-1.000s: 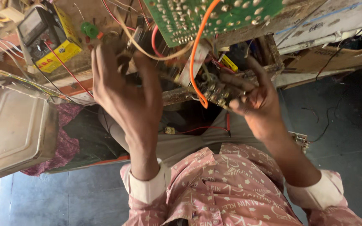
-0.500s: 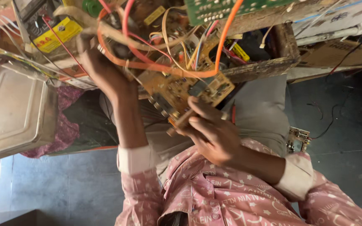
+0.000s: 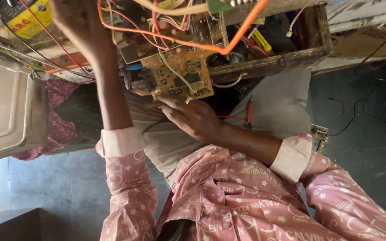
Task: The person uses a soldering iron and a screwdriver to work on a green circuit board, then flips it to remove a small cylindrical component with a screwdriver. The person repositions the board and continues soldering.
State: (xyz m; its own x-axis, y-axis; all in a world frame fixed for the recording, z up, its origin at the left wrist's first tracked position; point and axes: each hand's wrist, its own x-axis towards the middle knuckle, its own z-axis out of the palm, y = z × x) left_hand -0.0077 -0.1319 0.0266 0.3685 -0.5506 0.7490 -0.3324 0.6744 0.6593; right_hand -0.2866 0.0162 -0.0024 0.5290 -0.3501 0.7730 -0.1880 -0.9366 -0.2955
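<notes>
A brown circuit board (image 3: 179, 73) with many soldered wires hangs in front of me, just below a wooden tray. My right hand (image 3: 193, 118) grips the board's lower edge with its fingertips; a thin pale rod sticks out by the fingers. My left hand (image 3: 81, 27) is raised at the top left among red and orange wires (image 3: 179, 42). Its fingers run past the frame's top edge, so its grip is hidden. A green circuit board (image 3: 228, 4) shows at the top edge.
A wooden tray (image 3: 269, 62) full of parts and wires spans the top. A yellow-labelled meter (image 3: 27, 18) sits top left. A metal box (image 3: 5, 111) lies at the left. A red probe (image 3: 249, 111) rests on my lap and a small board (image 3: 320, 134) lies by the dark floor.
My right hand came in from the right and took the brown board's lower edge. My left hand rose toward the top left, and the green board slid up out of view.
</notes>
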